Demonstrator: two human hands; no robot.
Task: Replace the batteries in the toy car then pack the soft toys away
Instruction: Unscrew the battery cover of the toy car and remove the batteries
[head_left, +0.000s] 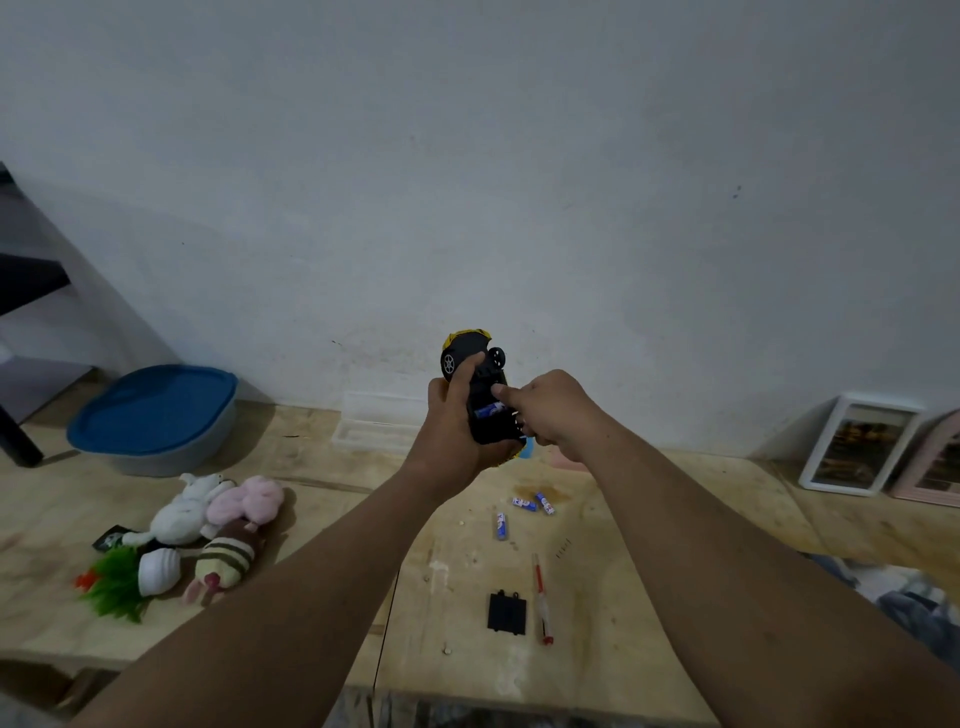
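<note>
Toy car (475, 364): being held up at centre frame, above the desk (649, 597), underside turned toward the camera, nose pointing to the top of the frame; yellow shell showing only at the edges, black plastic chassis, small spoked wheels.
Left hand (452, 421): wrapping the car's body from the left, fingers curling over the chassis; this grip is holding the car.
Right hand (545, 415): coming in from the right, fingers bent, fingertip pressing on a battery (488, 411) in the open bay; whether it is pinching the cell or only pushing it, I cannot tell.
Key relation: the seated battery is lying crosswise to the car's long axis, just left of the right fingertip; the right hand is the nearer one.
Judgement: the battery swap is under way; the cell probably needs pressing flat against its spring contact.
Loose batteries (524, 504): three blue-and-white cylinders lying on the desk below the hands, smooth, likely to roll.
Bay cover (507, 613): flat black plastic panel lying lower centre, off the car.
Screwdriver (541, 597): slim, red and clear handle, lying just right of the cover.
Soft toys (208, 530): plush heap at lower left, white, pink and striped, not yet packed.
Blue-lidded tub (156, 415): at left, near the wall, lid on.
Clear box (374, 426): translucent plastic, behind the hands.
</note>
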